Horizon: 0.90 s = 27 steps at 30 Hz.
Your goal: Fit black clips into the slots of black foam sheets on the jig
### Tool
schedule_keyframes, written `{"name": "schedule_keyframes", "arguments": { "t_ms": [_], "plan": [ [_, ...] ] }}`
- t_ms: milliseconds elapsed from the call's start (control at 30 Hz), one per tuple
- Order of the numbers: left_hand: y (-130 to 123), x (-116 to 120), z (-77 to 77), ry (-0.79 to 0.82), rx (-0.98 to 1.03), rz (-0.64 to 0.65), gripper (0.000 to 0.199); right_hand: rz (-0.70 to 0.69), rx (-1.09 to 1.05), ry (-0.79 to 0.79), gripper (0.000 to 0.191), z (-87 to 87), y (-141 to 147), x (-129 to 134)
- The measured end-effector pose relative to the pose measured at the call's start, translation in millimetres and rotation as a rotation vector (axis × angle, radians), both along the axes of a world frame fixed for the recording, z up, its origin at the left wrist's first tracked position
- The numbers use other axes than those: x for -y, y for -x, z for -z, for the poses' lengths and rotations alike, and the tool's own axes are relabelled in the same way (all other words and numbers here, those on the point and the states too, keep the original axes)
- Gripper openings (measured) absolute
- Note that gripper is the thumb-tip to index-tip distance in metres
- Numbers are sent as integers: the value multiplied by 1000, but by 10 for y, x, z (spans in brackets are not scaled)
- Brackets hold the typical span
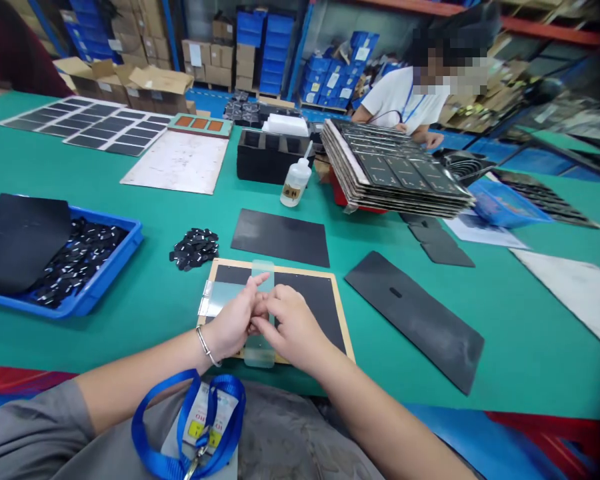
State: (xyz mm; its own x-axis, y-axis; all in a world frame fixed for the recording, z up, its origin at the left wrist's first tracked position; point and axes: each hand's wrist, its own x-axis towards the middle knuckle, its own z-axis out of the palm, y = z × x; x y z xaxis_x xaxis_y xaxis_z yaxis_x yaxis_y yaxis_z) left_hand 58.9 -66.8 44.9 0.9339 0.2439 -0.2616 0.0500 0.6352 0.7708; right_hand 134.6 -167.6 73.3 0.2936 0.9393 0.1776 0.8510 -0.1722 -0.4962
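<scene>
My left hand (235, 319) and my right hand (296, 327) meet above a wood-edged board (344, 319) with a dark sheet on it. A translucent hinged plate (263, 269) lies across that board, under my hands. The left index finger points out while the other left fingers curl in. My right thumb and fingers pinch together against the left fingertips; whatever sits between them is too small or hidden. A pile of small black pieces (195, 249) lies just left of the board. Behind the board is a dark rectangular sheet (281, 235).
On the left stands a blue tray (107, 270) of small black pieces, partly covered by a black sheet (23, 240). A slotted black sheet (420, 320) lies right. Farther back are a squeeze bottle (296, 183), a black box (260, 157), stacked panels (395, 167) and a co-worker (390, 97).
</scene>
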Motion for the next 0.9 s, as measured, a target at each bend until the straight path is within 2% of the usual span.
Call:
{"name": "schedule_keyframes", "arguments": {
  "t_ms": [133, 233, 333, 400, 500, 667, 800, 900],
  "plan": [
    [98, -100, 34, -31, 1, -1, 67, -25, -77, -37, 14, 65, -34, -106],
    [195, -181, 101, -282, 11, 13, 46, 47, -185, -99, 17, 84, -88, -139],
    [276, -239, 150, -584, -86, 48, 29, 94, -214, -132, 18, 109, -98, -147],
    [307, -262, 154, -715, -135, 62, 26, 99, -197, -139, 17, 136, -86, -136],
    [319, -271, 118, -825, -147, 75, 25, 146, -116, -180, 14, 175, -55, -102],
    [306, -239, 60, -1035, -78, -6, 23, 164, 46, -136, 19, 189, -1, -29],
    [305, -217, 82, -1247, 15, -59, 23, 158, -3, -84, 21, 188, 12, 4],
    [306, -205, 107, -1327, 68, -48, 23, 161, -72, -81, 20, 194, 0, 21]
  ]
}}
